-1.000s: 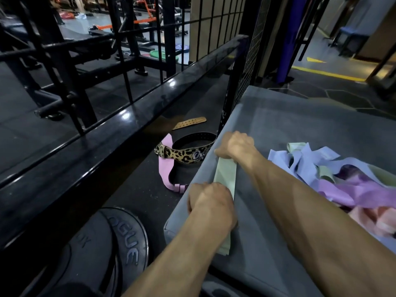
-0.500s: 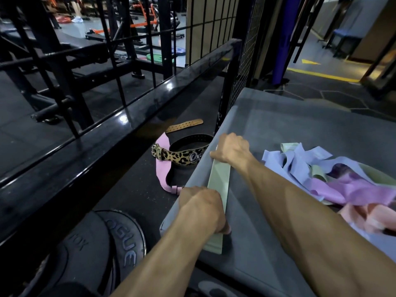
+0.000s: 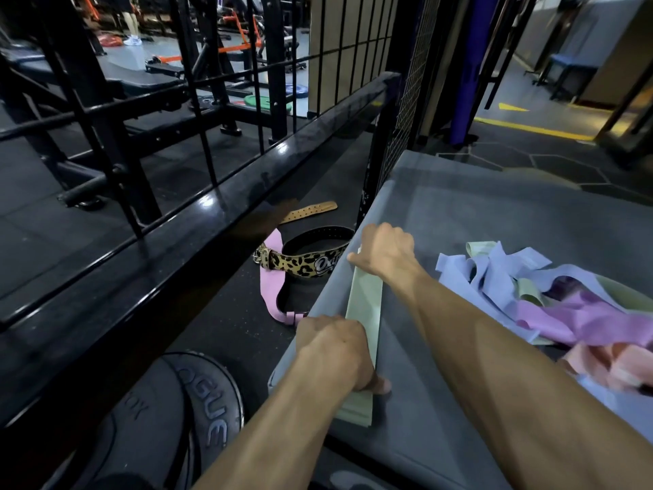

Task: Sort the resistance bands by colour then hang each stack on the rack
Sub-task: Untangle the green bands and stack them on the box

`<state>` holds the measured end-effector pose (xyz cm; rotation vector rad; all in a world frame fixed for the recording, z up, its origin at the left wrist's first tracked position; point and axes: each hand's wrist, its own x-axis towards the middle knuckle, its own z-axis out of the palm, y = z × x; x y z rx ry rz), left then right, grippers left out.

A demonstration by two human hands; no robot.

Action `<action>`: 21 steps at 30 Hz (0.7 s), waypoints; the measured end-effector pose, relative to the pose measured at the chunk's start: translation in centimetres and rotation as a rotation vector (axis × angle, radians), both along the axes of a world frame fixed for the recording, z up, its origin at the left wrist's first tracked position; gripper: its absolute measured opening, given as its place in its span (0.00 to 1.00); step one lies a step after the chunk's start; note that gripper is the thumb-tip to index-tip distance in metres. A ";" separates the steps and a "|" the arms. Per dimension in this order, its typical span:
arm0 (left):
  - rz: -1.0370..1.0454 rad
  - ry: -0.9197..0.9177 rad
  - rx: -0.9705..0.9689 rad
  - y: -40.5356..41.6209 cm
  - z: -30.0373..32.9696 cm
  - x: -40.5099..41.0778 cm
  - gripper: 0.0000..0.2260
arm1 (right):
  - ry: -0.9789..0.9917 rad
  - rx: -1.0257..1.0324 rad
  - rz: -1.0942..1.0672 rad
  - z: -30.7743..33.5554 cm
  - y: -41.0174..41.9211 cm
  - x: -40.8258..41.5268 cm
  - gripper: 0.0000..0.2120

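A pale green resistance band [image 3: 364,309] lies flat and straight along the left edge of a grey padded platform [image 3: 494,221]. My right hand [image 3: 387,252] holds its far end with curled fingers. My left hand [image 3: 335,351] holds it down near the close end, fingers curled and thumb on the band. To the right lies a tangled pile of bands [image 3: 551,298] in lilac-blue, purple, pale green and pink. No hanging rack is identifiable.
On the black floor left of the platform lie a leopard-print lifting belt [image 3: 304,263], a pink belt [image 3: 270,288] and a tan strap [image 3: 311,211]. A black weight plate [image 3: 198,412] sits near me. A glossy black rail [image 3: 212,206] and cage bars run along the left.
My left hand has slid a little along the green band toward its near end. My right hand stays at the far end.
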<state>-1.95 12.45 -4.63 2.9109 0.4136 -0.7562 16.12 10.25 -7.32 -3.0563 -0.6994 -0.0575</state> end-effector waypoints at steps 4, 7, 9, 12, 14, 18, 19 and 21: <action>0.012 -0.019 -0.007 0.2 0.0 0.0 0.30 | 0.192 0.033 -0.030 1.2 -0.6 1.2 0.13; 0.008 -0.041 -0.005 0.3 0.0 0.0 0.22 | 0.248 0.027 0.003 1.5 -1.2 1.6 0.16; 0.004 -0.062 -0.004 0.3 0.1 -0.1 0.16 | 0.214 0.022 0.054 1.3 -1.6 1.9 0.15; 0.003 -0.075 -0.002 0.4 0.3 -0.2 0.14 | 0.159 0.014 0.110 0.5 -2.0 2.3 0.14; -0.004 -0.071 -0.005 0.4 0.3 -0.2 0.14 | 0.154 0.031 0.131 0.0 -2.1 2.5 0.13; 0.007 -0.070 -0.023 0.6 0.4 -0.2 0.14 | 0.118 0.093 0.143 -0.3 -2.4 2.7 0.09; 0.010 -0.067 -0.028 0.6 0.4 -0.2 0.14 | 0.112 0.105 0.146 -0.3 -2.5 2.7 0.08; 0.017 -0.064 -0.037 0.6 0.3 -0.2 0.13 | 0.097 0.111 0.153 -0.3 -2.6 2.8 0.07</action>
